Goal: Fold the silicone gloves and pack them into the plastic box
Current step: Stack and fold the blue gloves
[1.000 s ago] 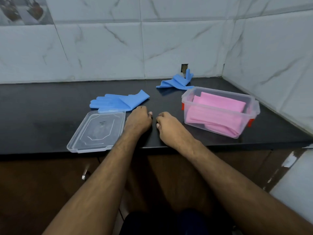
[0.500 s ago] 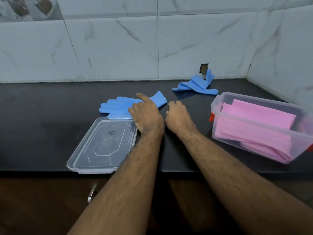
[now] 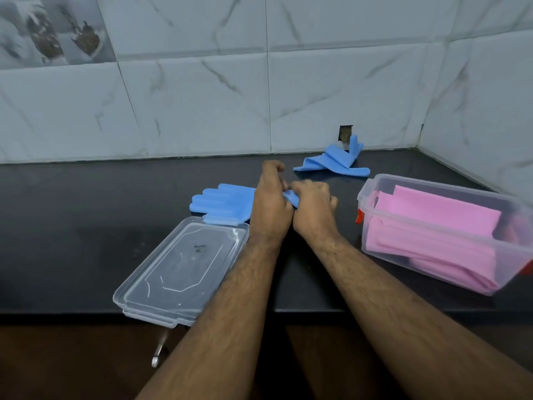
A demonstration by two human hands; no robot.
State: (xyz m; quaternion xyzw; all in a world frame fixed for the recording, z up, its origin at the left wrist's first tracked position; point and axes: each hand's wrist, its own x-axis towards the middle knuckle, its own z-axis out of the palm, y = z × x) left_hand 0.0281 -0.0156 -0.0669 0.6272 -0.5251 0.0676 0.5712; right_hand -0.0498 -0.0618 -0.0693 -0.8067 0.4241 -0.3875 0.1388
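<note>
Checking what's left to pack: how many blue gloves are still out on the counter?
2. One blue glove lies flat behind the lid, its cuff gripped by the left hand and right hand. The other glove lies crumpled by the back wall. None shows in the box.

Back wall (image 3: 202, 105): large white marble-look tiles, grey veining, thin grout lines. Upper-left tile (image 3: 52, 30) carries dark brown decorative print, blurred. Small rectangular hole (image 3: 345, 133) cut in back wall just above counter line. Right wall (image 3: 484, 111) same tile, meets back wall at corner. Counter (image 3: 86, 203): black, matte, faint smudges, runs wall to wall into corner. Below front edge: brown wooden cabinet front (image 3: 72, 362), metal handle (image 3: 159, 350) hanging down. Light even, soft, cool; weak shadows.
</note>
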